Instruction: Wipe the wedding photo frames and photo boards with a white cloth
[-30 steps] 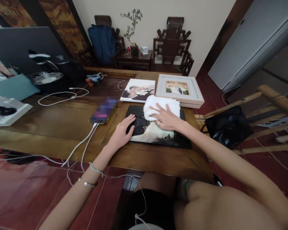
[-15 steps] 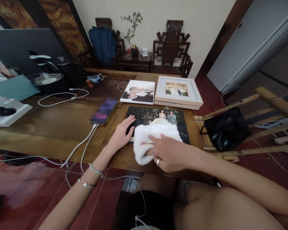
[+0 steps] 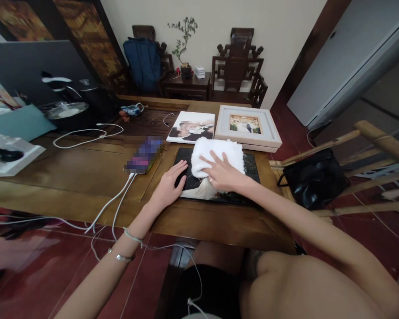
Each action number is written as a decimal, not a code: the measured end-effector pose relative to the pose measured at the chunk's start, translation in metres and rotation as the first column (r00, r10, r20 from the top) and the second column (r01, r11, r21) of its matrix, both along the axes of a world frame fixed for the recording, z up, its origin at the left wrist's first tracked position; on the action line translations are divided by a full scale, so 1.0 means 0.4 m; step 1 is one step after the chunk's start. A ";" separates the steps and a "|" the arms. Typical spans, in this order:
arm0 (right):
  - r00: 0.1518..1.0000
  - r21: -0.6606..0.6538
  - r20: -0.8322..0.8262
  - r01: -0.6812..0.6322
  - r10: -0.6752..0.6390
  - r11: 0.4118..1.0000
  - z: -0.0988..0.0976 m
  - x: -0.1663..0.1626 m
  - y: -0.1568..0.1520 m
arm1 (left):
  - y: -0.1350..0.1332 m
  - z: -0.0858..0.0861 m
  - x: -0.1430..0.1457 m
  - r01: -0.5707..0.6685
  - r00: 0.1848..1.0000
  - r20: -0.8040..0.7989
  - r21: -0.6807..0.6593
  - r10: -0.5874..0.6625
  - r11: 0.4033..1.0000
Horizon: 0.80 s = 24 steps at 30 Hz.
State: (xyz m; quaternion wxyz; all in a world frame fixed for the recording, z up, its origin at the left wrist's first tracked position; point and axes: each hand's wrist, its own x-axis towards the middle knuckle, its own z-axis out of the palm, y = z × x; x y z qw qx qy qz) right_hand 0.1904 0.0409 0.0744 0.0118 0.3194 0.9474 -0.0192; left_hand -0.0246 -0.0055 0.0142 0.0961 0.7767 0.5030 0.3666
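Note:
A dark photo panel (image 3: 251, 168) with a glossy wedding picture lies flat near the table's front edge. On its upper middle part rests a folded white fluffy cloth (image 3: 231, 153), which hides most of the couple. My right hand (image 3: 221, 173) holds the cloth down against the panel, fingers spread over the top; a ring shows on one finger. The pale dress is visible below the cloth. My left hand (image 3: 173, 184) lies open at the panel's left edge, fingertips touching it.
Behind the panel are a white photo board (image 3: 191, 128) and a light wooden picture frame (image 3: 249, 126). To the left lies a phone (image 3: 142, 155) with white cables (image 3: 119, 199). A black bag (image 3: 312, 179) sits on a bamboo chair (image 3: 342, 135) at the right.
My right hand has pushed the white cloth away from me, from the panel's near edge up to its far part. My left hand has stayed in place.

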 end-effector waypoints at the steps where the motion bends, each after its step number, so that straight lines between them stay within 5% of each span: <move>1: 1.000 -0.017 -0.004 -0.019 0.019 1.000 0.005 -0.003 -0.029 | 0.000 0.000 -0.001 0.002 1.000 -0.001 -0.003 -0.002 1.000; 7: 0.979 -0.278 -0.020 -0.199 0.201 0.940 0.100 0.016 -0.182 | -0.001 0.004 -0.003 0.018 1.000 -0.006 -0.030 -0.019 0.999; 11: 0.988 -0.405 0.009 -0.136 0.153 0.904 0.143 0.054 -0.181 | -0.001 0.005 0.000 0.001 1.000 0.003 -0.028 -0.001 1.000; 18: 0.991 -0.133 -0.026 0.127 -0.132 0.983 0.061 0.058 -0.013 | -0.001 0.004 0.003 0.007 1.000 0.022 -0.016 -0.007 1.000; 24: 0.997 -0.033 -0.035 0.068 -0.070 0.997 0.011 -0.049 0.012 | -0.017 0.030 -0.004 0.031 0.972 0.234 -0.029 -0.024 0.999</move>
